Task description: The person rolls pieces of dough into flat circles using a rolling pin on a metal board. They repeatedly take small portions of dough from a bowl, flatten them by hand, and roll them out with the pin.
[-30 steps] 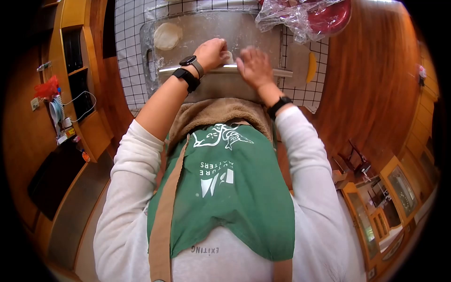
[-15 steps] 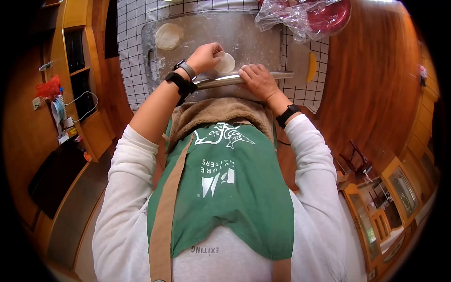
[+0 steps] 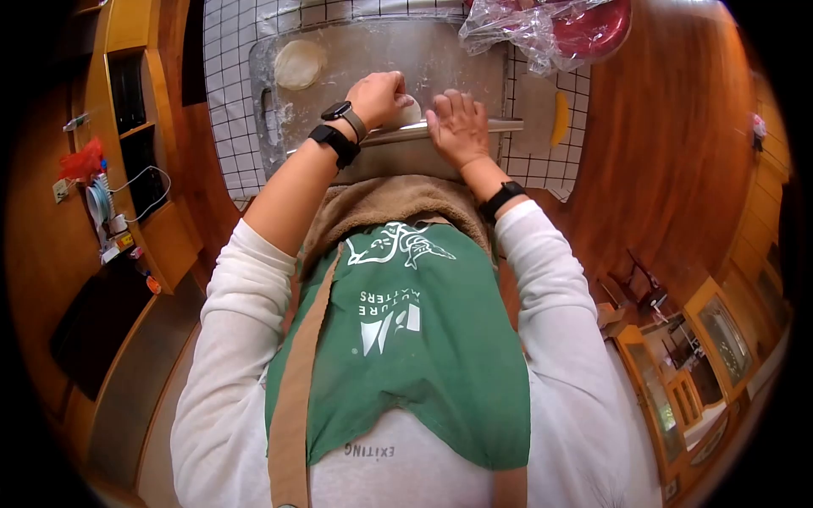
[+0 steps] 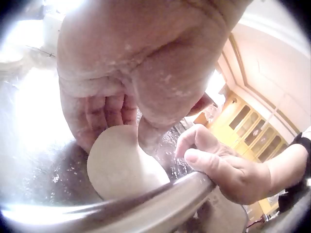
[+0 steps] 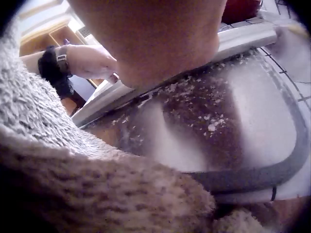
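Dough point(image 4: 121, 167) is lying on the floured tray point(image 3: 373, 42), just beyond the rolling pin point(image 3: 508, 125), with its near edge meeting the metal. The left hand point(image 3: 374, 100) is pinching the far rim of that thin white round, thumb against bent fingers. The right hand point(image 3: 461, 131) is resting palm-down over the pin, fingers loosely spread and not wrapping it. A pale round piece point(image 3: 299, 64) is sitting near the tray's far left corner.

For even rolling, the right palm should be pressing lightly and levelly, working from the rim towards the middle and easing off there, while the left fingers are turning the round a little between strokes. Pressing too hard could be tearing the edge; too little flour could be making it stick.

Across the green apron point(image 3: 423, 364), white lettering is reading "FUTURE MATTERS" beside a logo with a small ® mark; the shirt point(image 3: 364, 483) is showing "EXITING".
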`<state>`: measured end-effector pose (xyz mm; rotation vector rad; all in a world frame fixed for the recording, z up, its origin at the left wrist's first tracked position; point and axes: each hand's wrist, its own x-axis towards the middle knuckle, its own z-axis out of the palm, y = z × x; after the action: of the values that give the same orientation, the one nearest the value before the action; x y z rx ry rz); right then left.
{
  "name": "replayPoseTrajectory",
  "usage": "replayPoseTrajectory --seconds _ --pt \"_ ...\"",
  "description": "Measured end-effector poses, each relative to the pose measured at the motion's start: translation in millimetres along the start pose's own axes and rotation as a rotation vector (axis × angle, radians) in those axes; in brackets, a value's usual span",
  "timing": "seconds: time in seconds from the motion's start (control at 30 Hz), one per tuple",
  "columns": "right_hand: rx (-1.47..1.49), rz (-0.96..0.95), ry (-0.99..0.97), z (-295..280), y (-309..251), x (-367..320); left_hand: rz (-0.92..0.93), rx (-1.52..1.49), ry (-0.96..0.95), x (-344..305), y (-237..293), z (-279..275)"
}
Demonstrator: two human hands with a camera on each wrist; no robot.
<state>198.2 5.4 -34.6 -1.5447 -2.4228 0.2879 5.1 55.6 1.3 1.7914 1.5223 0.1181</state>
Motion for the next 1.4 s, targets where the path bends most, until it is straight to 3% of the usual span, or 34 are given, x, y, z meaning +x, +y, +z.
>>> replayPoseTrajectory --seconds 0.17,0.23,0.27,0.3,0.37,0.47,0.57,0.7,0.77,0.8,0.83,0.9,1.03,1.1,1.23,1.3,1.33,1.4 --pt "-0.036 0.111 0.02 -2 -1 46 0.035 0.043 0.038 4 -5 9" --pt "0.003 0.018 -0.062 -8 -2 27 0.056 0.062 0.01 5 -8 7" --pt "0.053 -0.13 -0.05 -9 2 7 0.068 0.036 -0.018 2 -7 6" --pt "0.049 -0.132 -0.048 -14 5 -5 0.078 0.009 -0.047 -1 -5 6" --pt "0.049 -0.354 -0.097 -21 10 -22 0.069 -0.052 -0.047 -6 -3 3" --pt "0.03 -0.439 -0.204 -34 16 -26 -0.027 -0.368 -0.092 -11 -11 1" --pt "0.003 -0.466 -0.157 -27 22 -24 0.039 -0.297 -0.114 -12 -26 6" --pt "0.01 -0.446 -0.136 -24 13 1 0.043 -0.144 -0.119 -13 -9 -4" --pt "0.084 -0.291 -0.076 -19 5 19 0.06 0.036 -0.098 -12 -1 -6" --pt "0.11 -0.112 -0.112 -10 2 27 0.068 0.051 -0.044 -9 -4 -1" --pt "0.113 -0.113 -0.118 -7 0 33 0.062 0.048 -0.046 -6 -5 3" --pt "0.046 0.077 0.021 -4 -5 39 0.092 0.054 0.033 -2 -8 7" --pt "-0.008 0.01 -0.016 -8 -15 -12 0.055 0.005 -0.033 -2 -6 5" --pt "0.022 -0.015 0.007 -6 -13 -4 0.056 0.014 -0.039 -2 -3 4" --pt "-0.025 0.133 0.012 2 -13 31 0.076 0.051 0.016 -4 -1 9" --pt "-0.025 0.002 0.067 3 -11 8 0.104 0.044 -0.021 0 -2 7" --pt "-0.019 -0.082 -0.017 -11 -12 -9 0.128 0.115 -0.089 2 -1 9" --pt "-0.016 -0.17 -0.068 -21 -7 -26 0.18 0.069 -0.048 -2 -4 8"
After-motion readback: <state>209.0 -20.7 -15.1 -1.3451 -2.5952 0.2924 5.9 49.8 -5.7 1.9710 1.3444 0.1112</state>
